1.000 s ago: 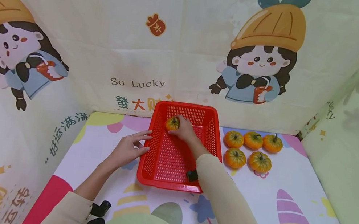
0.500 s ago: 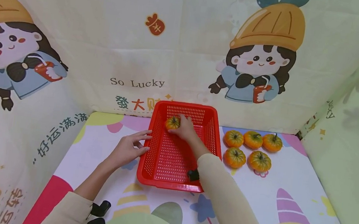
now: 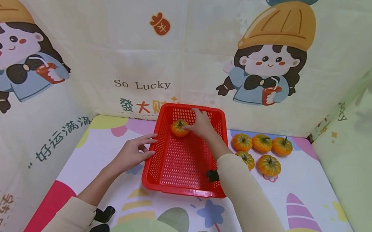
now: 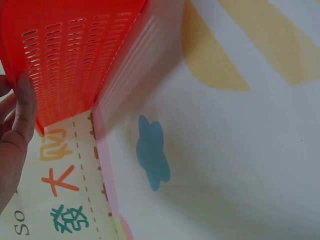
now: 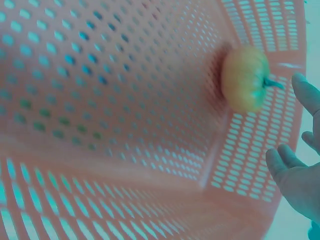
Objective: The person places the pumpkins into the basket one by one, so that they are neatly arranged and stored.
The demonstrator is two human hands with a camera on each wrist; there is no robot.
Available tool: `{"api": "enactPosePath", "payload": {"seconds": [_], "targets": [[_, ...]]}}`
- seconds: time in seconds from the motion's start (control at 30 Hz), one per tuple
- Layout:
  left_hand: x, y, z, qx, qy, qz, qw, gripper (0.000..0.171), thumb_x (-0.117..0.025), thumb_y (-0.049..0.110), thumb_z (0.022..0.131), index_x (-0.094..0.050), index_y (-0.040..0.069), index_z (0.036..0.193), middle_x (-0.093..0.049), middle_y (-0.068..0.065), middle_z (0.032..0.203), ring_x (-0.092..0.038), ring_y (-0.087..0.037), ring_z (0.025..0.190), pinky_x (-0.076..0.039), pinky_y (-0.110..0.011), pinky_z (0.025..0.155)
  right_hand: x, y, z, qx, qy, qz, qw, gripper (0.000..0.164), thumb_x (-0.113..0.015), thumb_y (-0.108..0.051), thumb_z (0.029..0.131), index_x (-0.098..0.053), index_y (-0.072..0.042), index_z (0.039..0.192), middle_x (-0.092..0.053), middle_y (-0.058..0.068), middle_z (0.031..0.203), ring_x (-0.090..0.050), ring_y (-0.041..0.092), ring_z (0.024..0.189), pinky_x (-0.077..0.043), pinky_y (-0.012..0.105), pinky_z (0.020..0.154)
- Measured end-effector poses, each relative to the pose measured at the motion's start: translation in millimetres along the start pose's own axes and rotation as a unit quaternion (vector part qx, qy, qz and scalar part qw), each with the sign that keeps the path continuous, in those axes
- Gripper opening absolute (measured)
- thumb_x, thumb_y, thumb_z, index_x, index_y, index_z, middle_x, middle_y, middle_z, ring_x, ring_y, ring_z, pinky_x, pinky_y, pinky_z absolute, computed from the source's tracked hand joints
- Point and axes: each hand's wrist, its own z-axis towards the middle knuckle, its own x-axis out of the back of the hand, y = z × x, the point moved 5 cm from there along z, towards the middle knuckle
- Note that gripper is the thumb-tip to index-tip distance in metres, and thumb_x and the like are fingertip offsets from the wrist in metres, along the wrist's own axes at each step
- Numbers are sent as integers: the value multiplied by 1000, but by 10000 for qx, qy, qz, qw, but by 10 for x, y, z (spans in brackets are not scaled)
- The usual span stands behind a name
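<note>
A small orange pumpkin (image 3: pixel 179 128) with a dark stem sits in the far left part of the red plastic basket (image 3: pixel 184 192). My right hand (image 3: pixel 203 127) is over the basket, just right of the pumpkin, its thumb and fingers spread. In the right wrist view the pumpkin (image 5: pixel 245 80) rests on the basket floor, and the fingertips (image 5: pixel 302 80) are apart from it. My left hand (image 3: pixel 132 152) rests with loosely extended fingers on the basket's left rim. The left wrist view has a finger (image 4: pixel 25 110) against the perforated basket wall (image 4: pixel 75 50).
Several more small pumpkins (image 3: pixel 269 165) stand in two rows on the table right of the basket; the right sleeve (image 3: pixel 246 190) partly covers one. A printed cloth wall (image 3: pixel 195 64) rises right behind the basket. The patterned tabletop (image 3: pixel 301 188) extends around it.
My right hand has let go of the pumpkin and moved slightly up and right, fingers spreading. The pumpkin stays in the basket. My left hand has kept its place on the rim.
</note>
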Motion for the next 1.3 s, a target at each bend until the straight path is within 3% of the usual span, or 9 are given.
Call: {"api": "enactPosePath", "payload": {"seconds": [0.23,0.5,0.7,1.0,1.3], "targets": [[4,-3,12,-7,-10,35,10000,49,-75,11,93,-64,5,140,-52,-5,157,-68,-17,82,-61,-24,70,332,-66,-80,92,97,-118,9998,87,-84,-32,86,-37,-17,157,-41,14,154,-46,30,135,-54,52,106],[1,-4,6,34,-15,24,10000,49,-75,11,93,-64,6,141,-52,-4,157,-68,-17,83,-62,-25,71,630,-106,-192,332,138,-313,9989,90,-84,-35,87,-35,-14,159,-40,20,156,-46,35,138,-46,52,114],[-5,-13,5,-2,-21,-3,10000,49,-75,11,93,-64,5,140,-52,-4,157,-69,-17,82,-62,-25,70,812,-43,-308,304,239,-241,9990,88,-82,-35,88,-35,-17,159,-43,20,153,-48,36,136,-52,55,107],[-12,-18,10,22,-48,27,10000,49,-75,11,93,-64,6,140,-52,-4,157,-69,-17,82,-62,-25,71,1067,156,-602,477,469,-207,9975,88,-80,-39,89,-34,-19,161,-41,12,161,-41,35,146,-49,60,108],[-3,-12,7,59,-32,104,9999,49,-76,12,93,-64,7,141,-52,-4,157,-69,-17,83,-62,-27,71,1294,505,-968,591,787,-113,9951,90,-80,-44,87,-34,-26,161,-38,6,165,-36,34,151,-42,68,110]]}}
